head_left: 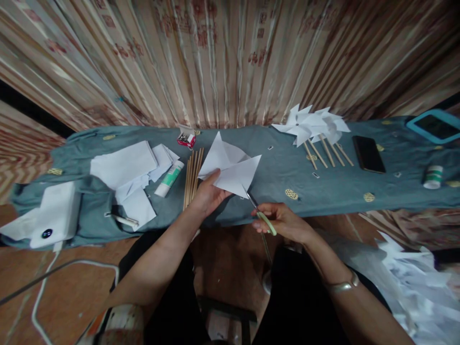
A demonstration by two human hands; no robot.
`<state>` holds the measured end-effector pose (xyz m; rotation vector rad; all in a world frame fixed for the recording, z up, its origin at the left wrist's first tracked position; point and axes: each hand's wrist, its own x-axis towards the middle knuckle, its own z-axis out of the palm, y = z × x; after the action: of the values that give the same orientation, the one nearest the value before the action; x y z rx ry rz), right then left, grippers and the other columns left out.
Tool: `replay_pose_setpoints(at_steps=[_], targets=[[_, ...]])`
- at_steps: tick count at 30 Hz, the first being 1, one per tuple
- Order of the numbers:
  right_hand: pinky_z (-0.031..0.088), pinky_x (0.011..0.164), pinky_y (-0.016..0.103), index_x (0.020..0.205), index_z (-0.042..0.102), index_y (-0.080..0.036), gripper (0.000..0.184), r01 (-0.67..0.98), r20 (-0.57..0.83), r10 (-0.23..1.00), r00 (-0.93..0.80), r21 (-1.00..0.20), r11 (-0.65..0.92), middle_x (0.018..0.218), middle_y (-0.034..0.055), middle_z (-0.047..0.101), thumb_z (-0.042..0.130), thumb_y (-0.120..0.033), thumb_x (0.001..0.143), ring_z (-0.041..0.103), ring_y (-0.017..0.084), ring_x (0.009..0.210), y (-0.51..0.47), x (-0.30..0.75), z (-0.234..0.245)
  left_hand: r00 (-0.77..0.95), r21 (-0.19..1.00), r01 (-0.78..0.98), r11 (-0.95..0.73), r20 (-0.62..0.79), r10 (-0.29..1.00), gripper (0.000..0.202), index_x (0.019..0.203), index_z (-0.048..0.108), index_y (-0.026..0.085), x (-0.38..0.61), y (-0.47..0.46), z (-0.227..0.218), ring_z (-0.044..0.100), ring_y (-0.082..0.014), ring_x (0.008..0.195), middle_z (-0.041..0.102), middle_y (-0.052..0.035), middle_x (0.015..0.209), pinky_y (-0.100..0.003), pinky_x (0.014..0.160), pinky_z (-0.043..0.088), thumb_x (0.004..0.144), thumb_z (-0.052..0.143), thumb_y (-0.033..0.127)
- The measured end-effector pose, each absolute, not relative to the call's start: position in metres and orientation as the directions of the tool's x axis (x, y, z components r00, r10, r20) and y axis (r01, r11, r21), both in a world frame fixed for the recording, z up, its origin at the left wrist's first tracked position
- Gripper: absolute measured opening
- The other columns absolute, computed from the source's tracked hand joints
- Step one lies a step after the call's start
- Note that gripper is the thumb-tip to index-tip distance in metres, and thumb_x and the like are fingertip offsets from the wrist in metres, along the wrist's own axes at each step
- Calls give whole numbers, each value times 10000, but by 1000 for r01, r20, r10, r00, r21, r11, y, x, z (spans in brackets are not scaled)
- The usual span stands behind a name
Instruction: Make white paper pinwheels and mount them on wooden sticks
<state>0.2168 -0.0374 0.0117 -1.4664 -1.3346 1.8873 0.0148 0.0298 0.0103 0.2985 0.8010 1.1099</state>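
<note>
A white sheet of paper (233, 172), partly cut and with its corners spread, is gripped by my left hand (212, 193) along its near left edge. My right hand (275, 220) is closed round the pale green handles of a pair of scissors (265, 221). The scissor blades meet the paper at its near right corner. Just left of the paper lies a row of thin wooden sticks (193, 175). Beside them are a glue stick (170, 178) and an open red box of small metal pins (186, 139).
Stacked paper (124, 165) and a white boxy device (55, 215) with a cable lie left on the cloth-covered table (345, 191). Finished paper pinwheels (312, 125), a black phone (369, 153), a small jar (433, 177) and a blue-framed device (434, 125) are right. More pinwheels (417, 278) fill a bag below.
</note>
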Motion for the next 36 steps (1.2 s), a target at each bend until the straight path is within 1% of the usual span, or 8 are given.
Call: replay_pose_setpoints(at_steps=[4, 8, 11, 16, 24, 29, 32, 36], targets=[[374, 485, 223, 824, 666, -182, 406, 519, -432, 840, -329, -826, -222, 619, -28, 628, 758, -543, 663, 554, 108, 527, -40, 246, 13, 183, 564, -705, 431, -442, 878, 353, 1267, 540, 128, 12, 32, 9, 668, -236, 1042, 721, -104, 1043, -436, 991, 514, 923, 486, 184], [384, 524, 265, 936, 683, -192, 350, 863, -186, 980, -76, -505, -29, 585, -9, 628, 658, -502, 777, 614, 178, 555, -38, 268, 15, 233, 541, -693, 477, -457, 858, 337, 1253, 547, 130, 14, 28, 11, 669, -242, 1043, 717, -117, 1057, -454, 986, 517, 932, 468, 195], [432, 593, 302, 1073, 646, -157, 349, 974, 35, 998, 51, -223, -42, 718, 71, 712, 613, -406, 831, 692, 255, 685, -32, 272, 14, 292, 521, -674, 524, -463, 837, 309, 1214, 569, 122, 20, 25, 10, 674, -243, 1026, 717, -122, 1034, -470, 986, 513, 932, 468, 200], [490, 706, 388, 1140, 589, -91, 373, 983, 35, 982, 184, -6, -184, 849, 201, 737, 547, -355, 881, 715, 366, 852, -16, 260, 20, 299, 488, -676, 553, -504, 810, 256, 1154, 587, 160, 29, 27, 3, 686, -210, 977, 714, -72, 975, -480, 1015, 488, 919, 489, 189], [517, 824, 463, 1235, 522, -37, 441, 985, -23, 985, 171, -1, -171, 957, 267, 722, 490, -314, 894, 698, 395, 950, 7, 253, 25, 295, 546, -604, 581, -523, 799, 197, 1043, 621, 102, 15, 4, 3, 696, -279, 1022, 704, -167, 1077, -460, 988, 511, 907, 514, 197], [527, 801, 514, 1266, 499, -8, 458, 994, -5, 995, 103, -36, -104, 897, 284, 715, 443, -257, 886, 705, 414, 896, 8, 256, 16, 556, 626, -308, 716, -492, 670, 261, 918, 697, 86, 18, -39, 13, 735, -248, 779, 744, -155, 881, -330, 700, 576, 869, 629, 333], [537, 768, 540, 1264, 514, -31, 464, 996, 85, 995, 59, -72, -53, 821, 270, 711, 416, -299, 898, 710, 404, 819, 10, 258, 6, 539, 832, -276, 482, -281, 794, 247, 840, 737, 134, 24, -66, 48, 711, -184, 708, 741, -92, 767, -266, 682, 548, 812, 708, 378], [534, 788, 571, 1220, 570, -76, 468, 992, 153, 988, 24, -129, -4, 733, 226, 693, 403, -388, 914, 704, 383, 775, 14, 264, -6, 608, 966, -222, 136, 28, 794, 258, 939, 763, 236, 2, -103, 68, 708, -228, 818, 756, -87, 874, -352, 759, 558, 845, 643, 445]])
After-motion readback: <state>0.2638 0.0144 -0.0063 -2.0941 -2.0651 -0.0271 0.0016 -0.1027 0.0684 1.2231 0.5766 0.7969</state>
